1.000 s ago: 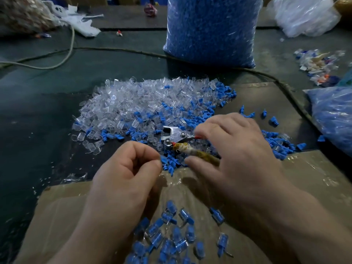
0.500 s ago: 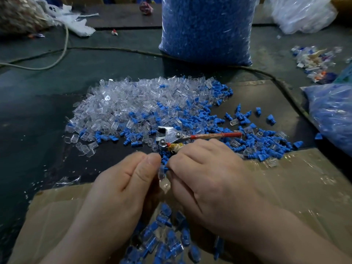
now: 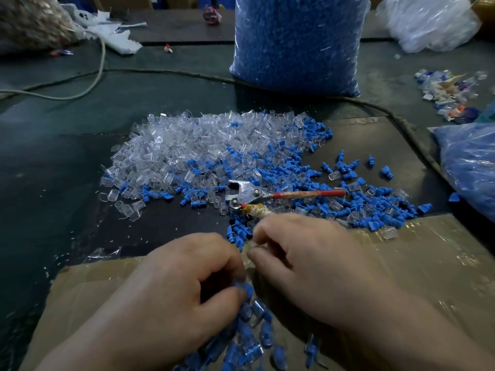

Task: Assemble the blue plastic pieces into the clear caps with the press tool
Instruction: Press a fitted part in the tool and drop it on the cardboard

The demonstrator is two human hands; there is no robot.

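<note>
The left hand pinched a blue piece above the cardboard. The right hand curled beside it, though I couldn't tell its grip. The press tool lay just beyond.

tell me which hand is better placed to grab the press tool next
Right, probably. The right hand sits beside the press tool, almost touching its wrapped handle; the left hand is farther off and seems to pinch a blue piece.

Right hand left press tool, joined left hand.
</note>
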